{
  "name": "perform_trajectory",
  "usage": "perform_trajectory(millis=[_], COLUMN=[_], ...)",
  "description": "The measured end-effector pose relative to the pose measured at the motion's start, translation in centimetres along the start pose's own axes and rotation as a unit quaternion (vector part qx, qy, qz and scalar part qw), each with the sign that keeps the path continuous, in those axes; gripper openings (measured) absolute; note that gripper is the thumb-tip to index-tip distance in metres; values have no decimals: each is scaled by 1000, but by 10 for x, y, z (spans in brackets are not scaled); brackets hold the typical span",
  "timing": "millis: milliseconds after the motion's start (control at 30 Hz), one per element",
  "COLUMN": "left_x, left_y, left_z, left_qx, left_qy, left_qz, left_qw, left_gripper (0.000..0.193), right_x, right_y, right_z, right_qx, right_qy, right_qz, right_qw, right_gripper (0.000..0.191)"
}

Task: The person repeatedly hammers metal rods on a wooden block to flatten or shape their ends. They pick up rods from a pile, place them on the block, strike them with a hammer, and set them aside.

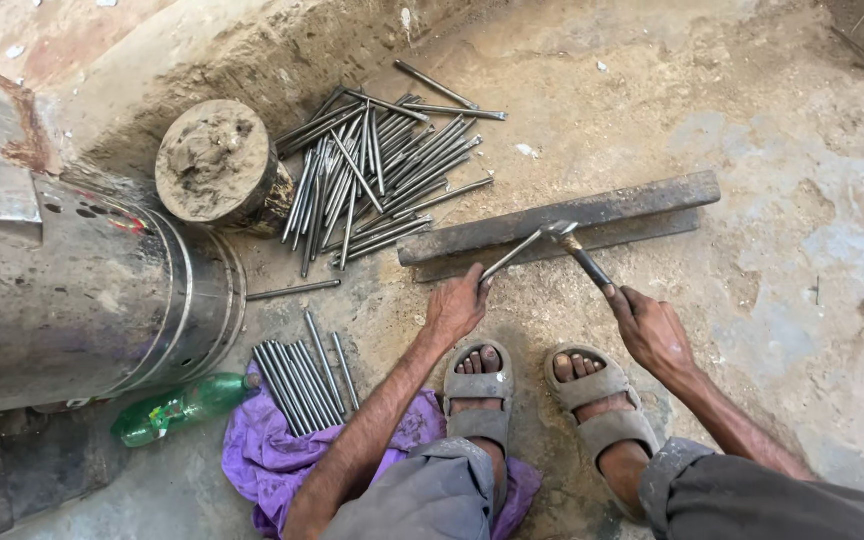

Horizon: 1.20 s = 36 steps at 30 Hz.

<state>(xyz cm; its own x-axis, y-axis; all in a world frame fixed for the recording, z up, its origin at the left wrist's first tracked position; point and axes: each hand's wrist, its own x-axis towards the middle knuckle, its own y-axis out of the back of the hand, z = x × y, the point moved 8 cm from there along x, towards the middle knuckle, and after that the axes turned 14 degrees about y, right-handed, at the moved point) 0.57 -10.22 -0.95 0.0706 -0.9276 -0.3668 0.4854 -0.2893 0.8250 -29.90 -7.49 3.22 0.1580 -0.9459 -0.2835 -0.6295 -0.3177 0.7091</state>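
My left hand grips a thin metal rod and rests its far end on a long dark iron bar lying on the ground. My right hand holds a hammer by its handle. The hammer's head sits right at the rod's tip on the bar. My two sandalled feet are planted just below the hands.
A large heap of metal rods lies beyond the bar, and a smaller bundle lies by a purple cloth. A wooden stump, a metal drum and a green plastic bottle stand at left.
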Motion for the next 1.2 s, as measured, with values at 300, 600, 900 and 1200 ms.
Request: perform_trajectory(millis=[300,600,900,1200], left_x=[19,20,22,21], left_y=[-5,-22,-23,-22], left_z=[6,3,2,0], left_qx=[28,125,135,150], left_qy=[17,-20,-25,-49], left_qz=[-21,62,87,132], left_qw=[999,990,987,979], left_gripper=[29,30,42,34], right_x=[0,24,31,32], right_y=[11,52,17,26], right_z=[31,-26,-20,-32], right_qx=[10,74,-49,-2], right_qy=[-9,137,69,78], right_qz=[49,121,17,81], right_qw=[999,980,996,994], right_gripper=[66,60,50,54])
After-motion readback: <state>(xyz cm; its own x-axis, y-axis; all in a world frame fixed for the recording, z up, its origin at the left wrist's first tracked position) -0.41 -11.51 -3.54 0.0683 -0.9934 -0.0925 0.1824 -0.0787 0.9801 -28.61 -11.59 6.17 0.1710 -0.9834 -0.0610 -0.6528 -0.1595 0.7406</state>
